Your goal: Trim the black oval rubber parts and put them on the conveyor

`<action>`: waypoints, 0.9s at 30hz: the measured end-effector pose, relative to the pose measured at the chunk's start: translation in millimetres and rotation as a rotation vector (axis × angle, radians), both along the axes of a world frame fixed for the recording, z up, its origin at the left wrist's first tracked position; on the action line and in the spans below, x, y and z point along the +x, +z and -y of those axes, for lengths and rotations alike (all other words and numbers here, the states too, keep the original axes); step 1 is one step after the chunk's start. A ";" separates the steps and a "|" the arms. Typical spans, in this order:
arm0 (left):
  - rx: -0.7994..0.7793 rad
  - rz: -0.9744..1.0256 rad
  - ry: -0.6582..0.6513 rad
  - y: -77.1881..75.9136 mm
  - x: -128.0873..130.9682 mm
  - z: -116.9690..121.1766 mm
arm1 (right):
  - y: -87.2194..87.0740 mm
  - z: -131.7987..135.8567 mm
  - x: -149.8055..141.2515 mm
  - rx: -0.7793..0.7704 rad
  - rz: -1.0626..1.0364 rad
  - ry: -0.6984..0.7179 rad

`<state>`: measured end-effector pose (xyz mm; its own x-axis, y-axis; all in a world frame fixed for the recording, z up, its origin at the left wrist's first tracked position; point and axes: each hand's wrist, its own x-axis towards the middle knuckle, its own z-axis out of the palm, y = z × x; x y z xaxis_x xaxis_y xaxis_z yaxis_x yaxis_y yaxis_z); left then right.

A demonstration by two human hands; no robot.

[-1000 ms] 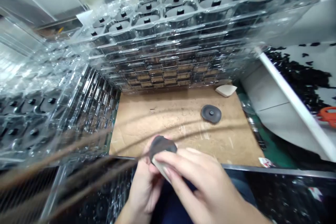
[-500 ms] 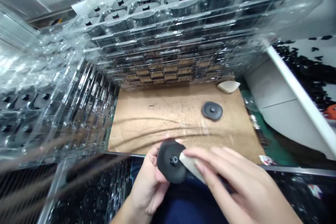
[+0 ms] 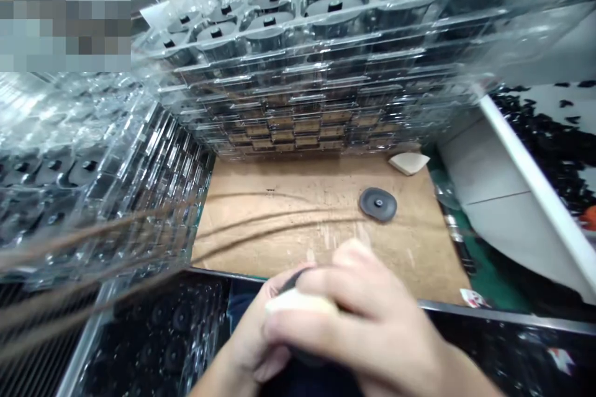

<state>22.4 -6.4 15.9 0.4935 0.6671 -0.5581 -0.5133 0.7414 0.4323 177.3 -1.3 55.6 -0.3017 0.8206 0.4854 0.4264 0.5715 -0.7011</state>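
Low in the middle of the head view, my left hand (image 3: 246,335) grips a dark rounded disc (image 3: 294,279) with its fingers curled round the edge. Most of that disc is covered by my right hand (image 3: 367,316), which pinches a cream wedge-shaped pad (image 3: 300,301) and lies across it. Whether the pad presses on the disc's face is hidden. Beyond the hands, a second dark disc (image 3: 384,204) with a small central stud lies flat on the cardboard sheet (image 3: 261,229). Another cream wedge pad (image 3: 409,162) rests at the cardboard's far right corner.
Stacked clear plastic trays (image 3: 298,68) holding dark discs wall off the back. More tray stacks (image 3: 153,161) rise at the left. On the right stands a white panel (image 3: 516,142), with many small black pieces (image 3: 549,130) beyond it. Blurred brown strands cross the lower left.
My right hand has moved left with the pad, over the disc, and now covers most of it. The disc's stud, visible before, is hidden. The camera view has shifted slightly.
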 end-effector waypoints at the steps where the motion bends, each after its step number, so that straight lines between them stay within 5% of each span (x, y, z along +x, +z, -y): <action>1: 0.009 0.038 -0.009 -0.4 0.5 -0.6 | -3.0 -2.0 5.8 -0.053 0.007 -0.019; 5: 0.063 0.211 0.017 1.9 -3.1 -4.6 | -38.6 -2.4 28.8 -0.323 0.153 -0.302; 9: 0.042 0.221 0.051 3.4 -7.0 -7.9 | -96.2 19.7 30.5 -0.565 0.241 -0.210; 11: 0.035 0.234 0.062 2.7 -7.8 -8.5 | -109.9 29.6 30.1 -0.591 0.245 -0.206; 14: 0.019 0.249 0.044 0.2 -9.0 -7.0 | -90.8 31.1 33.3 -0.587 0.228 -0.319; 17: 0.032 0.220 0.037 -3.2 -10.0 -3.5 | -39.6 20.3 28.9 -0.411 0.132 -0.442; 20: 0.056 0.137 0.040 -6.4 -10.4 -1.0 | -0.1 7.9 12.3 -0.088 0.097 -0.216; 23: 0.072 0.060 0.053 -8.6 -10.8 0.1 | 7.3 -0.2 -0.5 -0.049 0.155 -0.054; 27: 0.011 0.030 0.057 -8.9 -8.5 2.4 | 1.1 -4.2 -7.8 -0.100 0.297 -0.088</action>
